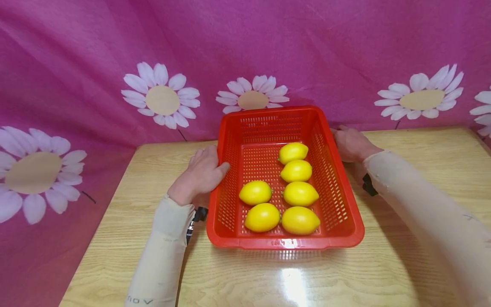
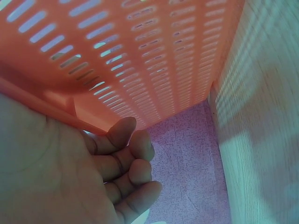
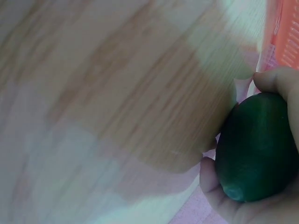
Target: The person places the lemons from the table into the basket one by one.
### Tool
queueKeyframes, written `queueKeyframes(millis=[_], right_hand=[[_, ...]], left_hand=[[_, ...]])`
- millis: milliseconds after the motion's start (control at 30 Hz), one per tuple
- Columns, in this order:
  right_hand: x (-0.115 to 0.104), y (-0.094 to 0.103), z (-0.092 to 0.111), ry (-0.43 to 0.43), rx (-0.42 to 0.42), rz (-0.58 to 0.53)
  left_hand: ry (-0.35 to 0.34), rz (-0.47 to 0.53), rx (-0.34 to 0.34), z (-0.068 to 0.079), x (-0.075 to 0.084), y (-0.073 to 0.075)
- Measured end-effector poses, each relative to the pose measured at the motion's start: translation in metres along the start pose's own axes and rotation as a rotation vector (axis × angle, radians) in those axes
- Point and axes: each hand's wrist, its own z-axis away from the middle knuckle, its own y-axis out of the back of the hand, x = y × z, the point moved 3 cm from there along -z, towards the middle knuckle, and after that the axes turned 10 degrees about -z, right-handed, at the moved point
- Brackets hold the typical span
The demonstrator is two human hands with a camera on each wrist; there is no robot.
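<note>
Several yellow lemons (image 1: 301, 194) lie in a red perforated plastic basket (image 1: 284, 244), most in a column on its right side, the others at its front left. My left hand (image 1: 203, 172) holds the basket's left rim, the thumb over the edge and the fingers outside. In the left wrist view those fingers (image 2: 133, 172) are curled below the rim, beside the slotted wall. Beyond the basket's right side is my right hand (image 1: 353, 144). The right wrist view shows it gripping a dark green, lemon-shaped fruit (image 3: 259, 147), which the head view does not show.
The basket stands on a light wooden table (image 1: 387, 260). A magenta cloth (image 1: 322, 51) with white flowers hangs right behind the table and along its left side. A light glare (image 1: 293, 285) lies on the tabletop in front of the basket.
</note>
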Motion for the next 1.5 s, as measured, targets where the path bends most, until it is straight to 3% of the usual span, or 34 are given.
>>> queueKeyframes(millis=[533, 700, 1167, 1500], right_hand=[[0.007, 0.017, 0.006, 0.015, -0.021, -0.109], [0.002, 0.031, 0.005, -0.035, -0.022, -0.116], [-0.013, 0.077, 0.006, 0.008, 0.106, -0.061], [-0.025, 0.104, 0.010, 0.051, 0.194, -0.034]], left_hand=[[-0.022, 0.052, 0.003, 0.000, 0.007, -0.003], [-0.019, 0.036, -0.006, 0.000, 0.005, -0.002], [-0.054, 0.066, 0.014, -0.001, 0.002, -0.002], [-0.033, 0.047, 0.021, 0.001, 0.002, 0.000]])
